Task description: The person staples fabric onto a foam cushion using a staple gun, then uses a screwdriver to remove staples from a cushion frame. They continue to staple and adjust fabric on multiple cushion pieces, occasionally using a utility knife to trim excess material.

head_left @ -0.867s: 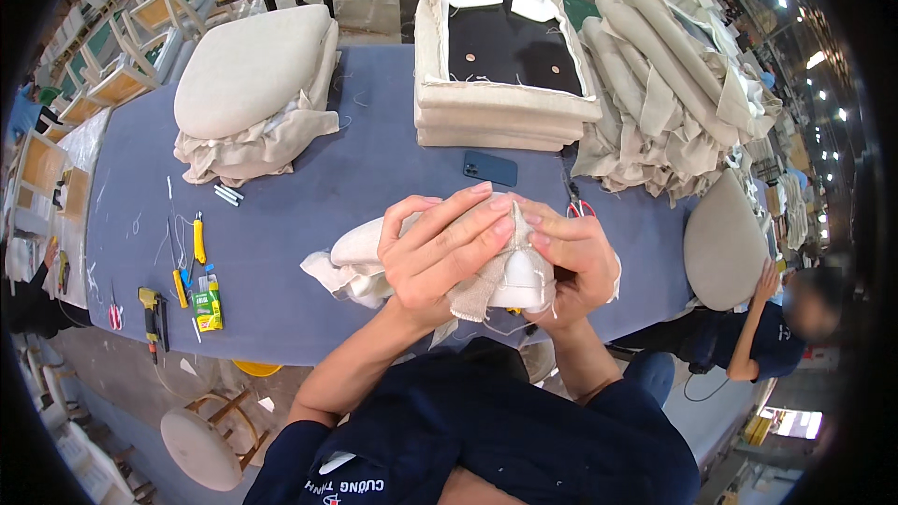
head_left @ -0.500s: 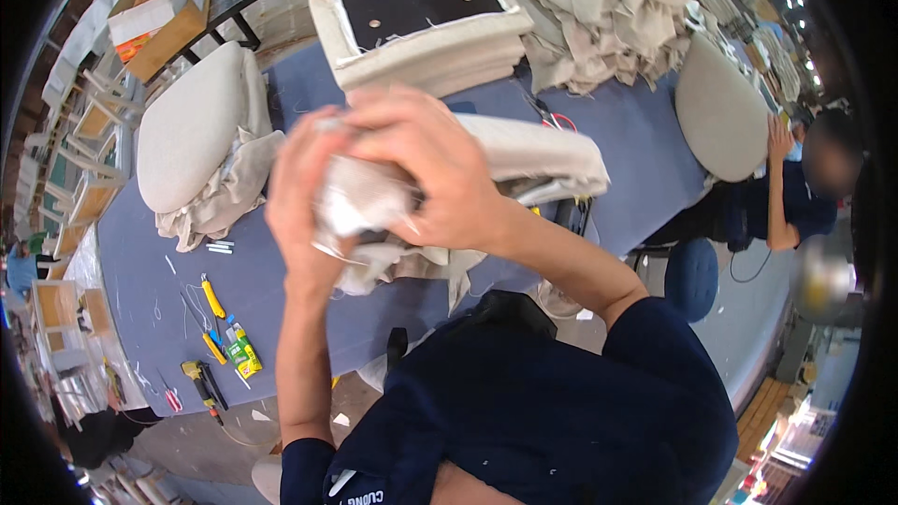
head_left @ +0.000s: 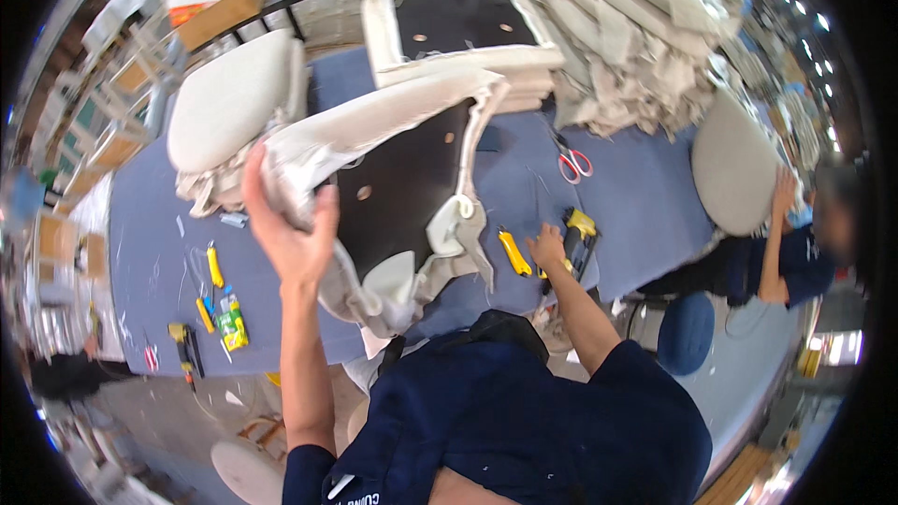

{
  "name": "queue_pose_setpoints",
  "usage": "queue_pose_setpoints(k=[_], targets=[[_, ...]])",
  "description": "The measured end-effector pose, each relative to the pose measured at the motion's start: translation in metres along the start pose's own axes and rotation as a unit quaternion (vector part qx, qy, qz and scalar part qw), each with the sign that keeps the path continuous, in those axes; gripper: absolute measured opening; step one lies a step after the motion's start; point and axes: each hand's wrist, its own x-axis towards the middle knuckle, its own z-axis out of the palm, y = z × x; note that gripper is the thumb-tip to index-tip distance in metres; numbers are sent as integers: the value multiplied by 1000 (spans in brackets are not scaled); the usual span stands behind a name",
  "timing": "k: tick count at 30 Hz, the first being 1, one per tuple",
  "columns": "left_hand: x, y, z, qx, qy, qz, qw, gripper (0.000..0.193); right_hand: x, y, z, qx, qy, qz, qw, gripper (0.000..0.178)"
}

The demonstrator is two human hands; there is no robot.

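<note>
A seat panel (head_left: 402, 189) with a black underside and loose beige fabric round its edges is tilted up in front of me. My left hand (head_left: 292, 224) grips its left corner, thumb on the underside and fingers round the padded edge. To the right of the panel, my right hand (head_left: 548, 247) is down on the table, its fingers curled on what looks like a thin-shafted tool with a yellow handle, mostly hidden. A yellow utility knife (head_left: 514, 252) lies just left of that hand. On its right is a yellow-and-black staple gun (head_left: 580, 224).
Red-handled scissors (head_left: 572, 165) lie beyond my right hand. Stacked panels (head_left: 468, 65), a fabric heap (head_left: 617, 75) and a covered cushion (head_left: 229, 98) stand at the back. Tools and a green-yellow packet (head_left: 232, 322) lie left. A co-worker's hand (head_left: 784, 189) touches a rounded cushion (head_left: 734, 164).
My hands have parted. The left now holds the panel's corner, with its black underside turned into view. My right hand has left the fabric and moved down right to the tools.
</note>
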Motion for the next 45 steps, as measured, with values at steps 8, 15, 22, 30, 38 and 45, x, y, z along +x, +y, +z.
queue_pose_setpoints(k=[8,15,22,30,38,45], targets=[[10,9,9,27,-46,99,994,41,3,-22,-16,362,37,-77,928,22],[13,34,24,175,-67,119,975,46,-129,-154,-198,603,-85,-218,763,22],[24,43,23,47,-159,111,980,30,-196,-188,-261,566,-109,-312,755,28],[15,46,32,-290,-130,-43,947,47,-222,-200,-266,455,-59,-413,787,38],[10,63,49,-302,-117,-39,945,48,-214,-196,-260,453,-24,-391,801,43],[10,65,47,-266,-155,10,951,38,-209,-199,-278,403,18,-412,817,41]])
